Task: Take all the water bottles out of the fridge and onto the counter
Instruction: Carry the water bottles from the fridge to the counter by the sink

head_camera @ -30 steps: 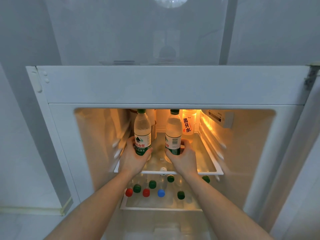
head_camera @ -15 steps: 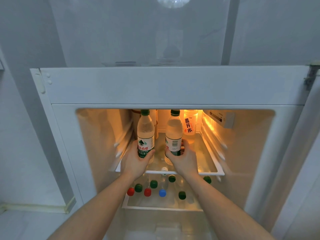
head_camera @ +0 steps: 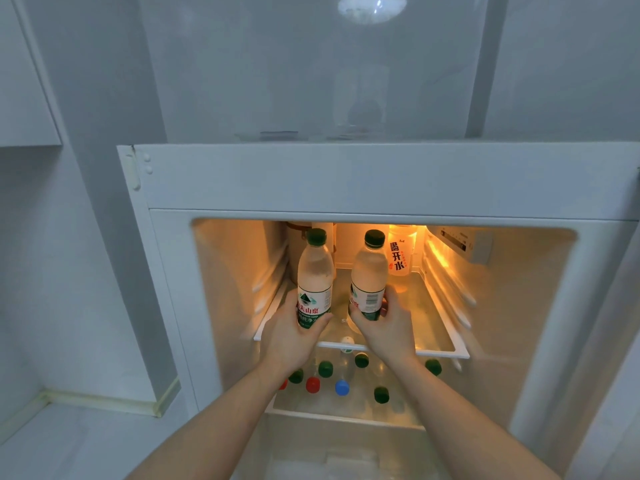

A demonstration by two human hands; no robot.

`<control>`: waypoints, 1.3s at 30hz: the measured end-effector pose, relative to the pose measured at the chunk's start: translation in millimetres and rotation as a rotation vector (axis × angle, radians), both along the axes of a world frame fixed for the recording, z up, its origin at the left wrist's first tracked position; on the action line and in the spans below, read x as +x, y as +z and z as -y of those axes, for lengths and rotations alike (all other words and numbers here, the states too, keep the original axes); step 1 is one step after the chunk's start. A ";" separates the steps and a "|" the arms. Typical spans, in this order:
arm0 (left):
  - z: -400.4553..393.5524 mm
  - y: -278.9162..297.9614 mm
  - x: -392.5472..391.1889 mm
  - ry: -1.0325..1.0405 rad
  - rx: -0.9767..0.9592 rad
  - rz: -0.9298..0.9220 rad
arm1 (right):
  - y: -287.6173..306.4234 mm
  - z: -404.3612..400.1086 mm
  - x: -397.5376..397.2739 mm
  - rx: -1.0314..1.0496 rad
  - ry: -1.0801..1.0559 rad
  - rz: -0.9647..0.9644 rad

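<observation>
The fridge stands open with its light on. My left hand grips the lower part of a green-capped water bottle, held upright over the front of the upper glass shelf. My right hand grips a second green-capped water bottle beside it, also upright. A bottle with an orange label stands at the back of that shelf. On the lower shelf stand several more bottles, seen as caps: green, red and blue.
A white counter lies at the lower left, beside the fridge's left wall. A wall cabinet hangs at the upper left. A control box sits on the fridge's inner right wall. A tall container stands at the shelf's back left.
Both hands have drawn the two bottles a little forward and up off the shelf. The view has swung left, so the counter and cabinet now show.
</observation>
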State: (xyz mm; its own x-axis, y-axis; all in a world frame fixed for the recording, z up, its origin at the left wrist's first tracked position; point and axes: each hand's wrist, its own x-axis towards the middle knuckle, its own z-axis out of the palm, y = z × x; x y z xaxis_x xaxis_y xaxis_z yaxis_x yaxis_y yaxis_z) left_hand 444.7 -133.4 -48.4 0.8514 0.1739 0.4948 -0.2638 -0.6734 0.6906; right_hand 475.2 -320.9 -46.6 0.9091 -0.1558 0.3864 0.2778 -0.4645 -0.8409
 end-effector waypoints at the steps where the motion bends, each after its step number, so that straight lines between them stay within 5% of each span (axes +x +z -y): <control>1: 0.8 0.6 -1.2 -0.003 0.003 -0.002 | 0.1 0.2 -0.2 0.001 0.000 0.003; 11: -0.7 3.5 -54.9 -0.047 -0.073 0.009 | 0.6 -1.9 -22.9 0.078 -0.009 0.057; 18: -29.3 -11.9 -166.9 0.046 -0.172 0.006 | -2.1 -32.4 -98.0 0.159 0.088 0.133; 25: -68.1 -27.8 -339.8 0.268 -0.322 -0.011 | 5.6 -82.5 -221.6 0.152 0.415 0.190; 39: -105.4 -62.9 -703.0 0.872 -0.317 -0.193 | -43.3 -215.3 -511.4 -0.149 1.266 -0.256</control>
